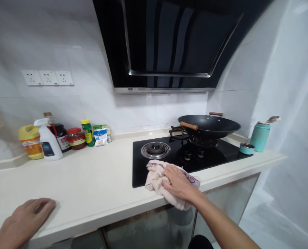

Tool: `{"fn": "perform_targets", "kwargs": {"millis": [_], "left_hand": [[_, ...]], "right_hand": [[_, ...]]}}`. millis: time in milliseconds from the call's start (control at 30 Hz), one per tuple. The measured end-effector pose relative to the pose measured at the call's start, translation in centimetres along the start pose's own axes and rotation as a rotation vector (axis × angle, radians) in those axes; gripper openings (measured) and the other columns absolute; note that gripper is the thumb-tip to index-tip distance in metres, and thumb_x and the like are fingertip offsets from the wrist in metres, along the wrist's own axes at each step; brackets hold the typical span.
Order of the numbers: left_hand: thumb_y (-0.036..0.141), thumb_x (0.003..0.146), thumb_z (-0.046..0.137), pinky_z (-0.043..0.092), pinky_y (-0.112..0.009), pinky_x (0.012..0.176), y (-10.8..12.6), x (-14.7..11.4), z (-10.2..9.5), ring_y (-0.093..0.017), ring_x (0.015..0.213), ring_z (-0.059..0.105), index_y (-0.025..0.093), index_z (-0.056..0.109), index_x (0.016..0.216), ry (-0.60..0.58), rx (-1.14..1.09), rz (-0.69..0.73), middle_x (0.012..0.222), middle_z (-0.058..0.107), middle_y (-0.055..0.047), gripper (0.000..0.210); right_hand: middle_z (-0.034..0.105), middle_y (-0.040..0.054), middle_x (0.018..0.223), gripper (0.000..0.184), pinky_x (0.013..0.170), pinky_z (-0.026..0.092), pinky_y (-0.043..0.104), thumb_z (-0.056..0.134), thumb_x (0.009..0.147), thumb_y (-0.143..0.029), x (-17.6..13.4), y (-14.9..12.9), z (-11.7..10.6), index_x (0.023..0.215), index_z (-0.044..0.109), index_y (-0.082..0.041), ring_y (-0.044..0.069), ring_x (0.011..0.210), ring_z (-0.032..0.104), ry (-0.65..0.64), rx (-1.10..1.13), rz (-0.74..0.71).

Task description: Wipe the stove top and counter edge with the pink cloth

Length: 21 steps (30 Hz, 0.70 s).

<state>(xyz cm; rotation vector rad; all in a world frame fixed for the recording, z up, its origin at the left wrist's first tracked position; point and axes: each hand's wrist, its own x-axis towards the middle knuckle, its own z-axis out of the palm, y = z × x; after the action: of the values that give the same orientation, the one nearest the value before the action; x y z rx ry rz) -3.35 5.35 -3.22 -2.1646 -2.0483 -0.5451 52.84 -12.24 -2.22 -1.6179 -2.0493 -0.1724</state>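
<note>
My right hand [179, 182] presses a crumpled pale pink cloth [156, 174] onto the front edge of the black glass hob [139, 173], with its fingers spread over the cloth. My left hand [26, 219] rests flat on the cream countertop [91, 173] near its front edge, holding nothing. A round gas burner [155, 149] lies just behind the cloth. A black wok [209, 126] with wooden handles stands on the right burner.
Against the tiled wall at the left stand a yellow jug [30, 141], a white spray bottle [48, 140], a dark sauce bottle, a red-lidded jar [76, 138] and small packets. A teal flask [260, 136] and its cap [246, 148] stand right of the hob. A black hood [169, 45] hangs overhead.
</note>
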Motion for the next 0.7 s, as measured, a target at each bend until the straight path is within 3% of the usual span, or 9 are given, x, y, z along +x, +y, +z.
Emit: {"fn": "perform_targets", "kwargs": {"millis": [133,300,433,567,700], "left_hand": [[0.058,0.087,0.041,0.047,-0.038,0.098,0.7,-0.6,-0.7,-0.032,0.111,0.066,0.023,0.078,0.096,-0.021,-0.054,-0.002,0.116,0.077,-0.009,0.051],[0.058,0.085,0.044,0.048,-0.037,0.093,1.6,-1.0,-1.2,-0.03,0.107,0.066,0.023,0.077,0.097,-0.018,-0.038,-0.023,0.115,0.077,-0.007,0.05],[0.058,0.086,0.044,0.047,-0.035,0.093,2.0,-1.2,-1.6,-0.029,0.108,0.065,0.02,0.076,0.101,-0.04,-0.011,-0.028,0.118,0.076,-0.007,0.051],[0.058,0.091,0.04,0.045,-0.035,0.096,2.5,-1.6,-2.1,-0.029,0.113,0.063,0.016,0.075,0.107,-0.067,-0.007,-0.027,0.125,0.073,-0.011,0.057],[0.059,0.091,0.039,0.046,-0.036,0.093,3.1,-1.8,-2.4,-0.03,0.114,0.063,0.016,0.075,0.11,-0.099,0.002,-0.051,0.129,0.071,-0.012,0.059]], "right_hand": [[0.063,0.0097,0.117,0.022,0.109,0.037,0.041,0.043,0.097,-0.033,-2.5,5.5,-1.9,0.104,0.061,-0.021,0.025,0.118,0.052,0.055,-0.104,0.153],[0.064,0.0108,0.108,0.021,0.103,0.04,0.038,0.041,0.095,-0.031,-6.3,13.5,-4.3,0.096,0.059,-0.02,0.025,0.107,0.056,0.093,-0.286,0.317],[0.062,0.014,0.121,0.028,0.101,0.04,0.037,0.039,0.095,-0.032,-8.6,18.5,-5.4,0.107,0.059,-0.017,0.026,0.113,0.055,0.111,-0.432,0.469],[0.061,0.0154,0.126,0.036,0.093,0.042,0.04,0.035,0.098,-0.037,-10.3,20.9,-6.1,0.11,0.062,-0.016,0.029,0.111,0.058,0.157,-0.504,0.703],[0.062,0.0155,0.127,0.041,0.091,0.041,0.041,0.033,0.1,-0.036,-11.1,19.6,-5.7,0.113,0.066,-0.015,0.028,0.107,0.058,0.224,-0.535,0.804]]}}
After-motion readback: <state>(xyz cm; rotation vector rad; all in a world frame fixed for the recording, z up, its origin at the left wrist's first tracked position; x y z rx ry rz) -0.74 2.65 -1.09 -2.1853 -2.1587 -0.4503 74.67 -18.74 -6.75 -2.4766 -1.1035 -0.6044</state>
